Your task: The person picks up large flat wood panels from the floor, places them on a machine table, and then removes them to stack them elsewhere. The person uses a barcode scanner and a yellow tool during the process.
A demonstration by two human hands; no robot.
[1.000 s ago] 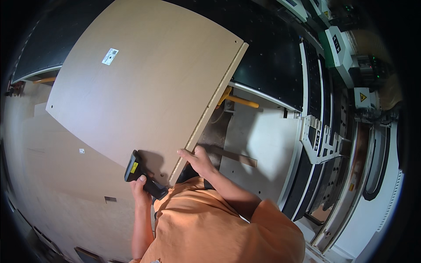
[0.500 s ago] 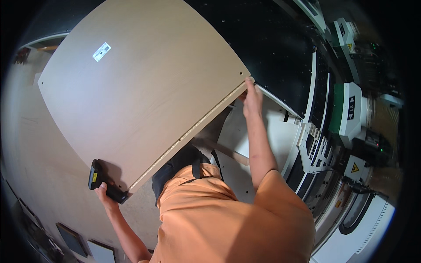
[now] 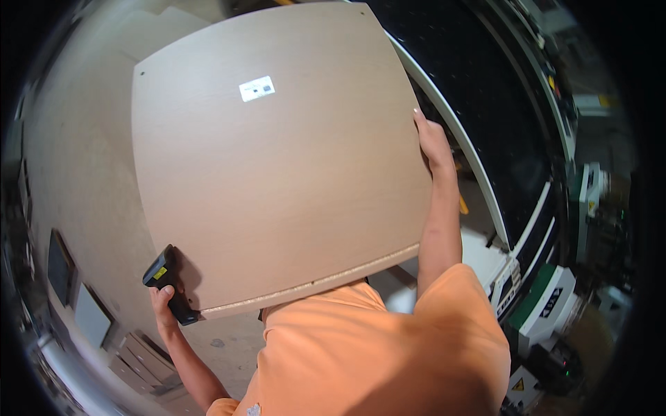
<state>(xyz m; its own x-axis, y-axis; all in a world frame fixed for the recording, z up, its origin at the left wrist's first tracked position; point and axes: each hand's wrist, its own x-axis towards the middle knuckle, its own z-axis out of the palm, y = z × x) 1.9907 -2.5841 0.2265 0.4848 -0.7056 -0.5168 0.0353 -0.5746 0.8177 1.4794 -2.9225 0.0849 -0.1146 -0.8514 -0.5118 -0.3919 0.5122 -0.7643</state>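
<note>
A large light-brown wooden panel with a small white label fills the middle of the view, its raw near edge close to my chest. My right hand grips the panel's right edge, arm stretched forward. My left hand is at the panel's near left corner, closed around a black handheld scanner with a yellow mark. The scanner's head rests against the panel's left edge. My orange shirt covers the lower middle.
A stack of similar light panels lies under and to the left. A dark machine bed with a white curved rim runs along the right. White and green machine housings stand at the lower right. Grey boxes sit lower left.
The panel has swung round and now lies squarer in front of me. My right hand slid further along its right edge. My left hand with the scanner stays at the near left corner.
</note>
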